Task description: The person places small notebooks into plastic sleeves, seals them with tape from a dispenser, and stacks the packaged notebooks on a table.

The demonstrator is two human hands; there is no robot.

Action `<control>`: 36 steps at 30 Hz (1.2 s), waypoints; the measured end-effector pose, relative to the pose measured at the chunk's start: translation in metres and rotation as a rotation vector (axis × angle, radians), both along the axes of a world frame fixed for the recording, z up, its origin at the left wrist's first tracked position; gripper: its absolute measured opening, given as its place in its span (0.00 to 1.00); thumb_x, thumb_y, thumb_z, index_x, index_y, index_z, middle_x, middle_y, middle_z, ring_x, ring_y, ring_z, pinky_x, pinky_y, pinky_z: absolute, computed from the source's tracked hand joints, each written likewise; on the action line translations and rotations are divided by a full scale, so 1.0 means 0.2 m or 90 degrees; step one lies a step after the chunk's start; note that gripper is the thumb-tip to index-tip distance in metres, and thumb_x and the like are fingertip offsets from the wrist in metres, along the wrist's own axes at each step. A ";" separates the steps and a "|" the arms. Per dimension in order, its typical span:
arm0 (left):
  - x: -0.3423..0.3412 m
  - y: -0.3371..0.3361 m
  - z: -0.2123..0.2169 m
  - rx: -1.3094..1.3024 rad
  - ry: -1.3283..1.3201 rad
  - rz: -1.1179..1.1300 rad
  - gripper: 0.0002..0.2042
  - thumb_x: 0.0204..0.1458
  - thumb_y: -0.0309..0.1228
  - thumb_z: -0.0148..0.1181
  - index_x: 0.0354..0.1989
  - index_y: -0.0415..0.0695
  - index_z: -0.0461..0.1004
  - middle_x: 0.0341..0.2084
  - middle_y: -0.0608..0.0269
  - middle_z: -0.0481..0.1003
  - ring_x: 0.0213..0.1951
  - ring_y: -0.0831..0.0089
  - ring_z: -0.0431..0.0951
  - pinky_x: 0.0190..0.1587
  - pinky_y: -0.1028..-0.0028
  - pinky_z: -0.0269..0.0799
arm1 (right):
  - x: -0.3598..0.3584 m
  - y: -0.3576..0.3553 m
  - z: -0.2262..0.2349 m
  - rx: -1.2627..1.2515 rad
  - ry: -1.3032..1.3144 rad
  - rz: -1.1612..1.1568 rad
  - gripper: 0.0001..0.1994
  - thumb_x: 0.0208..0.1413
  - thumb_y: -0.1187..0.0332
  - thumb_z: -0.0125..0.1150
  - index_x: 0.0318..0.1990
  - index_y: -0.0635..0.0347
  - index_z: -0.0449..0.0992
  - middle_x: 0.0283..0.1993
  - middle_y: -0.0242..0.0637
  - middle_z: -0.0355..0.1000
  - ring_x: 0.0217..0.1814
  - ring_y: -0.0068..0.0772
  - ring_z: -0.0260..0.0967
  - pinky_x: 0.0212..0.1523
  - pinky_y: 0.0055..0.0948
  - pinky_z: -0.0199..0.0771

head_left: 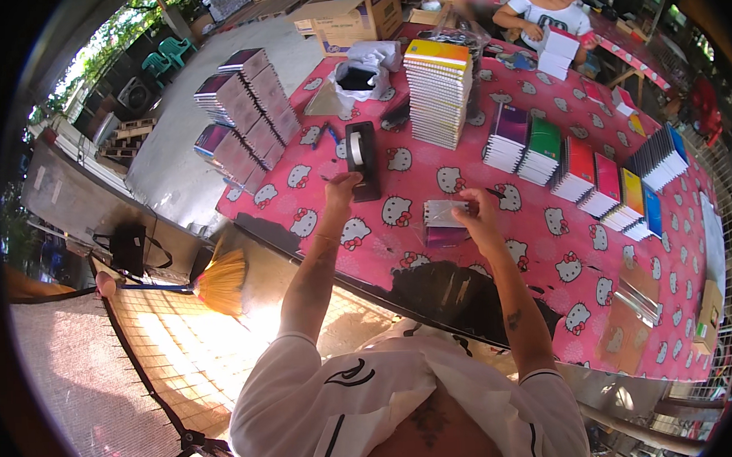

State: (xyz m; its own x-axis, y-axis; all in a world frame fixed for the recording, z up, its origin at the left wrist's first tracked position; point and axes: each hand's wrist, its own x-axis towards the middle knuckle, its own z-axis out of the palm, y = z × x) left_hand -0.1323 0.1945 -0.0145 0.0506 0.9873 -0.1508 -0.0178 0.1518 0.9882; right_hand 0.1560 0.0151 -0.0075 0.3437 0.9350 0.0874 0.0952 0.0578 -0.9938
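"What's filling my feed?"

"Pink-covered table (538, 231), spreading out under both sets of fingers. Beyond them I've got a tall, yellow-topped notebook stack (438, 103), upright."

"Closer in?"

"Black tape dispenser (368, 173), just right of the left fingertips and stretching past them. That left hand (344, 189) is bunched narrow; I can't tell if it's pinching anything."

"And the right hand (481, 211)?"

"Thumb over a small white-and-purple notebook (445, 227) just left of its fingers; whether they're gripping, I can't tell."
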 end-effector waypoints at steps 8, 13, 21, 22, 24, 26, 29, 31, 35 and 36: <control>-0.16 -0.06 -0.16 0.174 0.394 0.071 0.05 0.52 0.27 0.63 0.28 0.41 0.80 0.24 0.60 0.81 0.27 0.66 0.82 0.33 0.65 0.78 | -0.08 -0.01 0.01 0.004 0.014 0.013 0.20 0.55 0.72 0.68 0.55 0.61 0.70 0.52 0.37 0.68 0.48 0.28 0.68 0.47 0.28 0.73; 0.23 -0.17 0.45 0.645 0.533 -0.388 0.08 0.49 0.38 0.61 0.24 0.49 0.81 0.21 0.63 0.80 0.29 0.58 0.81 0.41 0.58 0.72 | -0.07 -0.03 0.01 0.000 0.009 -0.034 0.21 0.55 0.72 0.68 0.56 0.61 0.69 0.51 0.36 0.69 0.47 0.27 0.69 0.47 0.28 0.73; 0.84 0.13 0.38 0.441 0.673 -1.076 0.16 0.43 0.44 0.74 0.34 0.48 0.81 0.28 0.68 0.80 0.30 0.76 0.76 0.40 0.70 0.64 | -0.09 -0.01 0.08 -0.021 0.095 0.040 0.23 0.55 0.76 0.67 0.57 0.63 0.67 0.47 0.34 0.69 0.44 0.23 0.68 0.44 0.25 0.72; 0.84 0.19 0.31 0.339 0.586 -1.097 0.18 0.44 0.48 0.73 0.33 0.47 0.80 0.26 0.68 0.79 0.29 0.76 0.74 0.37 0.71 0.65 | -0.10 -0.01 0.08 -0.015 0.093 0.038 0.23 0.55 0.77 0.67 0.57 0.63 0.67 0.47 0.34 0.69 0.44 0.22 0.68 0.43 0.25 0.72; 0.81 0.21 0.19 0.079 0.402 -1.097 0.26 0.47 0.59 0.69 0.27 0.44 0.80 0.19 0.66 0.74 0.27 0.75 0.70 0.31 0.74 0.65 | -0.06 -0.02 0.04 0.010 0.067 0.007 0.23 0.55 0.77 0.67 0.57 0.61 0.67 0.47 0.32 0.68 0.45 0.21 0.66 0.44 0.24 0.71; 0.69 0.24 0.05 -0.056 0.221 -1.025 0.28 0.49 0.59 0.67 0.35 0.41 0.79 0.27 0.64 0.77 0.33 0.76 0.73 0.34 0.71 0.69 | -0.11 -0.01 0.04 0.029 0.094 0.024 0.22 0.57 0.74 0.66 0.58 0.61 0.67 0.50 0.32 0.68 0.46 0.21 0.66 0.46 0.24 0.71; 0.70 0.16 0.18 0.016 0.297 -0.908 0.32 0.51 0.60 0.65 0.46 0.39 0.76 0.37 0.62 0.78 0.42 0.71 0.76 0.43 0.66 0.72 | -0.10 -0.04 0.02 0.028 0.111 -0.014 0.21 0.56 0.77 0.67 0.56 0.59 0.69 0.46 0.30 0.68 0.45 0.20 0.66 0.45 0.24 0.71; 0.73 -0.16 0.34 0.566 0.458 -0.614 0.36 0.47 0.59 0.67 0.51 0.38 0.73 0.43 0.56 0.76 0.47 0.63 0.76 0.49 0.62 0.71 | -0.06 -0.08 0.02 0.023 0.142 -0.034 0.20 0.58 0.76 0.65 0.56 0.59 0.69 0.46 0.30 0.69 0.45 0.20 0.66 0.46 0.24 0.70; 0.60 -0.47 0.41 0.909 0.555 -0.406 0.40 0.40 0.55 0.74 0.55 0.38 0.70 0.49 0.43 0.72 0.52 0.47 0.73 0.57 0.53 0.67 | -0.13 -0.08 0.00 0.158 0.234 -0.085 0.15 0.62 0.70 0.62 0.54 0.61 0.70 0.46 0.30 0.70 0.46 0.19 0.66 0.45 0.23 0.70; 0.58 -0.51 0.42 0.888 0.572 -0.422 0.40 0.38 0.54 0.75 0.55 0.38 0.69 0.49 0.41 0.72 0.52 0.45 0.73 0.57 0.51 0.66 | -0.16 -0.12 -0.02 0.146 0.219 -0.165 0.14 0.63 0.67 0.61 0.53 0.61 0.71 0.47 0.32 0.71 0.47 0.20 0.67 0.46 0.24 0.70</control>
State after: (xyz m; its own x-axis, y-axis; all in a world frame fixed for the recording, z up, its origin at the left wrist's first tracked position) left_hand -0.0169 0.0925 0.0696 0.8339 0.2469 0.4937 0.2560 -0.9654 0.0504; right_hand 0.1232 -0.0092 -0.0114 0.6083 0.7845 0.1205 -0.1969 0.2962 -0.9346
